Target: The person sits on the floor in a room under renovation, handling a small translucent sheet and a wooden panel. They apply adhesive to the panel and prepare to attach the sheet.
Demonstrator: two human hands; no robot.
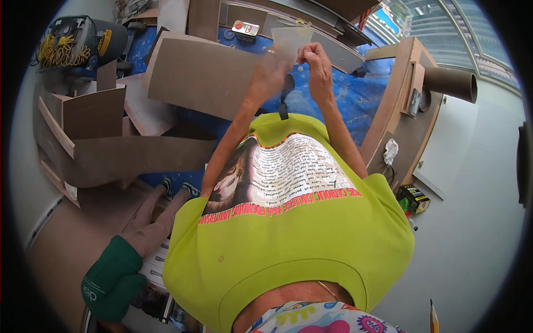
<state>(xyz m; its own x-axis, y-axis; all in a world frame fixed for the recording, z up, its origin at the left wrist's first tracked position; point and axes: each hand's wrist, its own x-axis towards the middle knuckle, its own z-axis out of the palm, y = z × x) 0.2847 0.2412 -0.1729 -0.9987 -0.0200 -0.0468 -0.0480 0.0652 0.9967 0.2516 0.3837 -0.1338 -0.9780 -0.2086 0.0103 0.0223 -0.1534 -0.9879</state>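
Both my arms reach forward over a blue-covered floor. My right hand (317,66) is closed, its fingertips pinched at the near edge of a pale, translucent sheet (292,38). Motion smears my left hand (269,75), which is close to my right hand at the sheet's near left corner; its fingers cannot be made out. What the sheet is made of does not show. Under my left forearm lies a large brown board (194,72).
Curved brown panels (139,158) stand at the left, with a black vacuum-like machine (83,44) behind. A person in a green shirt (114,277) is at lower left. A wooden frame (383,122) and brown tube (449,83) are at right. A switch box (245,29) sits ahead.
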